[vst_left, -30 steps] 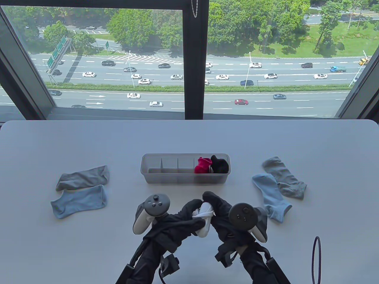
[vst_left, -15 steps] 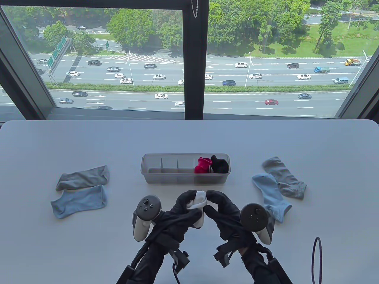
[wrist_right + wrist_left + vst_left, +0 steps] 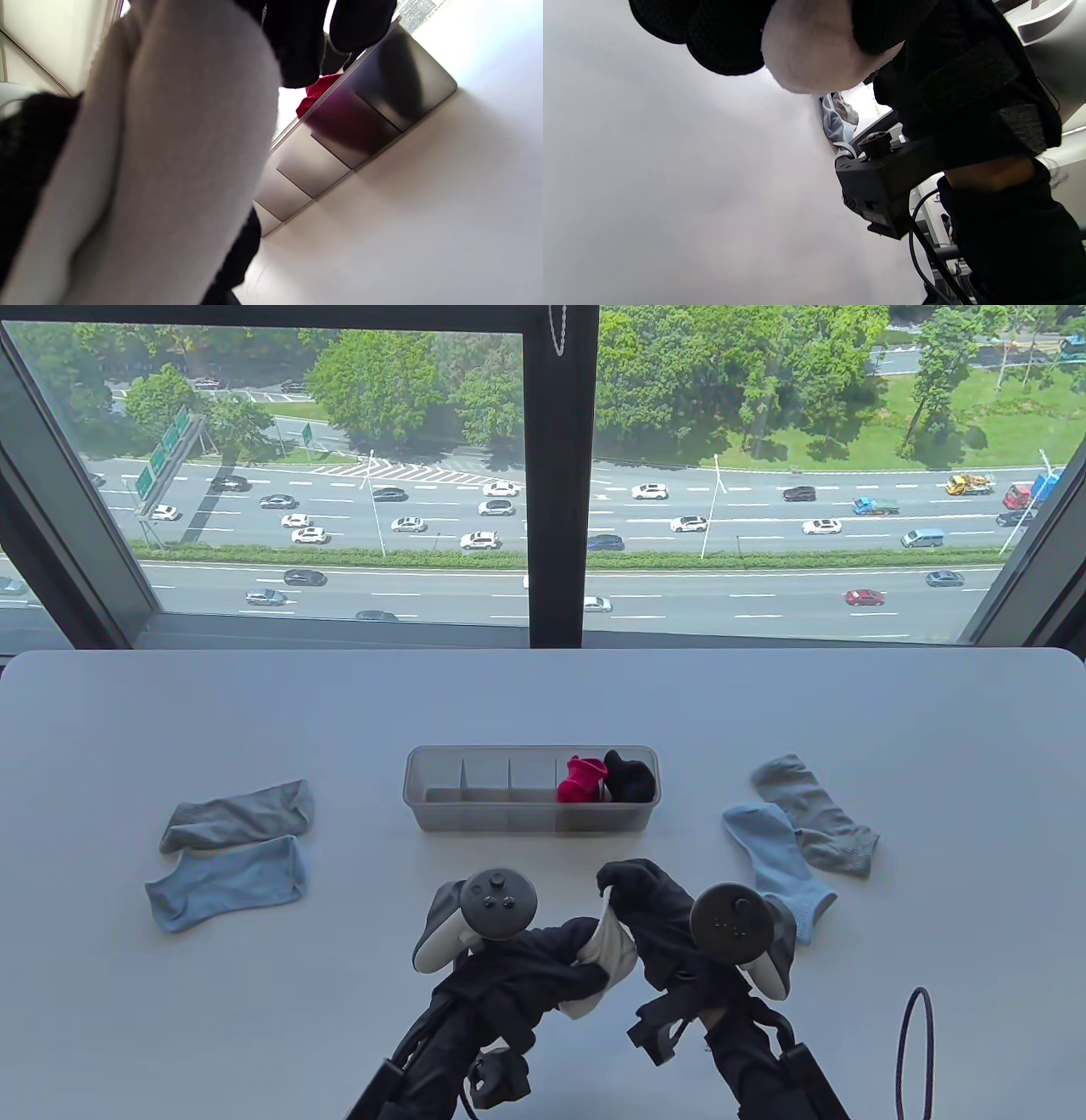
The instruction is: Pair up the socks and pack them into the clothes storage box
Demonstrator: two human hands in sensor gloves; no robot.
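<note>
Both hands grip white socks point(image 3: 607, 963) | mostly hidden | pairing unclear

The left hand point(image 3: 543, 976) and right hand point(image 3: 649, 912) are covering most of the white socks point(image 3: 607, 959), so their fold is not showing. The socks are blurring across the right wrist view, hiding the storage box's point(image 3: 339, 140) left end.
</note>
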